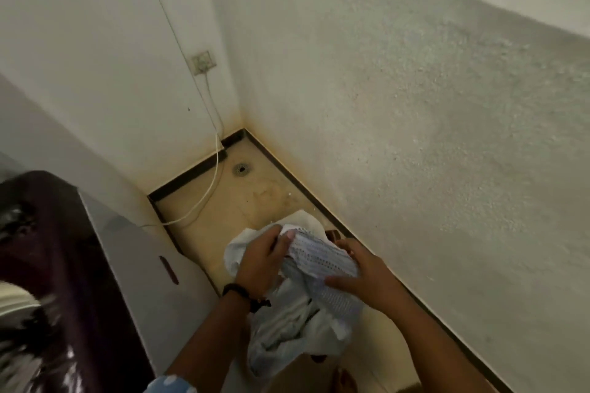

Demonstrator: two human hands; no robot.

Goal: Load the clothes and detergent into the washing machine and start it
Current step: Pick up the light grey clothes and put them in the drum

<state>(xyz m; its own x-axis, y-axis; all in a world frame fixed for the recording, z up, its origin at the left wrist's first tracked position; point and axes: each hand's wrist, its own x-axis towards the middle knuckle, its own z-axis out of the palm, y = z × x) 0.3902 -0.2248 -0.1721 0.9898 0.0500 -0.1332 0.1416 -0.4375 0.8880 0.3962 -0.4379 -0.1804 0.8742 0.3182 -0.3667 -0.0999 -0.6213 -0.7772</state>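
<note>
Gripping a bundle of pale clothes [306, 306] from both sides, the two hands hold it up above the floor: the left hand [260, 262] has its fingers curled over the upper left of the bundle, and the right hand [367, 274] clasps the right side, thumb laid across a white and blue knitted piece on top. A dark bracelet [242, 293] circles the left wrist, and a bit of blue dotted sleeve [172, 384] shows at the bottom edge. More white cloth hangs loose below the hands, crumpled and folded on itself. To the left stands the washing machine [134, 265], its grey side panel facing the bundle and its dark glossy top blurred. Beneath and beyond the clothes lies a beige tiled floor [261, 195] with a round drain [241, 169] near the corner. A white cable [210, 182] runs down from a wall socket [202, 61] and trails across the floor toward the machine. Rough white plaster walls [415, 105] meet at the corner, edged by a dark skirting strip.
</note>
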